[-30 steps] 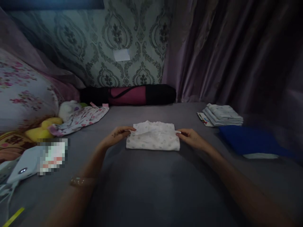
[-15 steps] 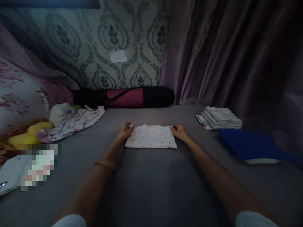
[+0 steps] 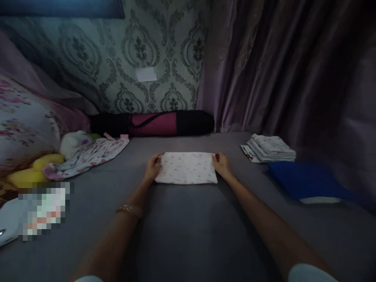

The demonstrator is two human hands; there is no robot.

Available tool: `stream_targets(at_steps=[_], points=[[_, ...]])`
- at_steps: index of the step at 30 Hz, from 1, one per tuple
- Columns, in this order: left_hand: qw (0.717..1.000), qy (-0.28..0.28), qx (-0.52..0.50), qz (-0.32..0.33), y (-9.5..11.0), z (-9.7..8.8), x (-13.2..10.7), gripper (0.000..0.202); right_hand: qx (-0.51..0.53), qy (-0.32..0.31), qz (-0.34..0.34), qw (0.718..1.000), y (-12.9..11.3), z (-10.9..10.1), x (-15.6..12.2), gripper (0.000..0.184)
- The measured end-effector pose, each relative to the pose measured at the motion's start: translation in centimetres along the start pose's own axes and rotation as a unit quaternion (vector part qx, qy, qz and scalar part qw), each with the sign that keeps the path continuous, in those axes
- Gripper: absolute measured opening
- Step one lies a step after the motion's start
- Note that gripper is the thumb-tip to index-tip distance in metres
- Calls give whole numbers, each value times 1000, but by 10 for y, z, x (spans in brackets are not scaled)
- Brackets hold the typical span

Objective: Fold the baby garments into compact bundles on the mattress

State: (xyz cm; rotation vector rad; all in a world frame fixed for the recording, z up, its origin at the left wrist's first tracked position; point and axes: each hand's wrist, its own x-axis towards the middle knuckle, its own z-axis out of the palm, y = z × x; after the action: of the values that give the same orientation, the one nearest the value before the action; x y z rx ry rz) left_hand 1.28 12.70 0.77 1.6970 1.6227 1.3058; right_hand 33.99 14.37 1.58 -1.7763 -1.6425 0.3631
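Observation:
A small white cloth with a faint coloured print (image 3: 186,168) lies folded into a flat rectangle on the grey bed sheet (image 3: 188,227). My left hand (image 3: 153,169) rests at the cloth's left edge, fingers curled onto its far left corner. My right hand (image 3: 221,165) sits at the right edge, fingers pinched on the far right corner. Both arms stretch forward from the bottom of the view; a bracelet (image 3: 129,210) is on my left wrist.
A stack of folded white cloths (image 3: 272,148) lies at the right, with a blue flat item (image 3: 305,181) in front of it. A floral garment (image 3: 88,154), soft toys (image 3: 44,164) and a floral pillow (image 3: 23,125) are at the left. A black-and-pink roll (image 3: 155,123) lies against the wall.
The cloth's raised far edge has been laid down and smoothed flat. Both hands have shifted from its upper corners to lie along its sides.

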Motion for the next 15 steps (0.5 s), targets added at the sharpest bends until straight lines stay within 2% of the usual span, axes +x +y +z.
stream_targets(at_steps=[4,7,11,13,15], points=[[998,-24,16,-55,0,5,3,42,-12,-27,32,999,3,5,2,23],[994,-1,26,-104,2,2,5,41,-13,-34,39,999,4,2,1,26],[986,-2,72,-153,1,-17,-4,31,-23,-53,46,997,4,-18,-15,26],[982,-27,86,-164,3,-29,-16,30,-23,-86,40,995,5,-31,-30,29],[983,-77,62,-155,8,-39,-32,33,-10,-136,26,990,6,-39,-47,34]])
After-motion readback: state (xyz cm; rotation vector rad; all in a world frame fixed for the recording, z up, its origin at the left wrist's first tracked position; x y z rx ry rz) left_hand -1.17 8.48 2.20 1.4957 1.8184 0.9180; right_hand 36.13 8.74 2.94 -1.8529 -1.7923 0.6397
